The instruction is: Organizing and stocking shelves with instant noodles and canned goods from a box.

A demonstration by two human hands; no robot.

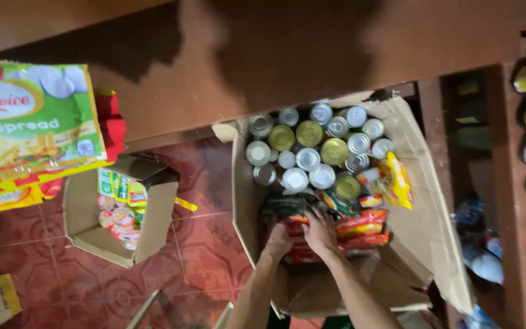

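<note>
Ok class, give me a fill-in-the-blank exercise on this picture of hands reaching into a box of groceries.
1. Both hands, left hand and right hand, rest on the ____ packets.
2. The tins stand in the large ____ box.
3. The smaller box sits on the ____ floor.

Missing words: red; cardboard; tiled

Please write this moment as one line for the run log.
left hand: on red packets | right hand: on red packets | place: large cardboard box | beside: tin cans
</note>
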